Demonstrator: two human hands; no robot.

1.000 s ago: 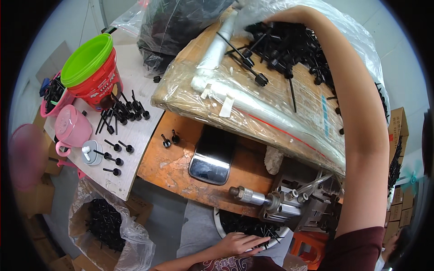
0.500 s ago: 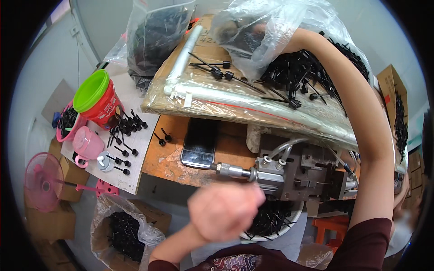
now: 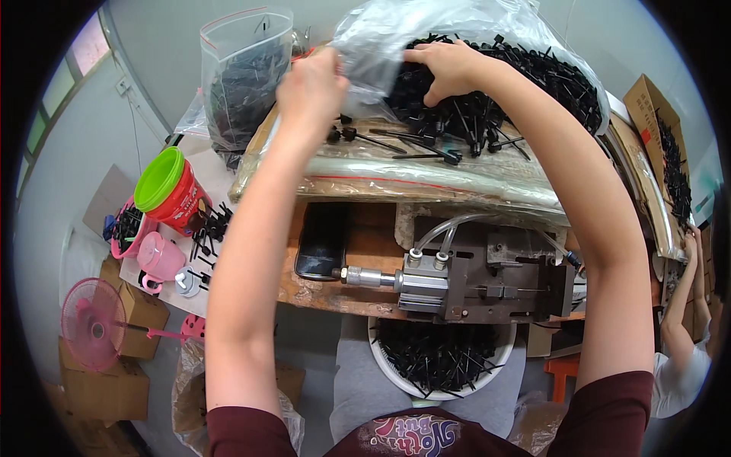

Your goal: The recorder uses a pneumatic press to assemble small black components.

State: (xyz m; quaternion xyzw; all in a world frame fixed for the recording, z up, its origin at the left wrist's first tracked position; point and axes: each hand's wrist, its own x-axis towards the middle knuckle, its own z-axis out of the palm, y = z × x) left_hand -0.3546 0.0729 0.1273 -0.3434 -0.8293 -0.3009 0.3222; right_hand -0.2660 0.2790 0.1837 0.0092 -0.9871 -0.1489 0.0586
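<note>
Both my arms reach forward over the bench to a clear plastic bag (image 3: 373, 38) lying at the back on a plastic-wrapped cardboard sheet (image 3: 365, 169). My left hand (image 3: 311, 95), somewhat blurred, is closed at the bag's left edge and appears to grip its film. With fingers spread, my right hand (image 3: 451, 70) rests on a large heap of black thin-stemmed parts with round heads (image 3: 533, 80) spilling from the bag. A few loose black parts (image 3: 426, 145) lie on the sheet in front of the heap.
A metal clamping fixture with an air cylinder (image 3: 423, 293) sits below the sheet, beside a dark phone (image 3: 321, 242). A white tub (image 3: 371, 343) of black parts rests on my lap. Left are a red bucket (image 3: 185, 199), pink mug (image 3: 160, 257) and pink fan (image 3: 93, 318). Another person (image 3: 685, 358) is at right.
My left hand has moved from above the lap tub up to the bag. The bag film has shifted left, uncovering my right hand and more of the heap. My view has shifted slightly.
</note>
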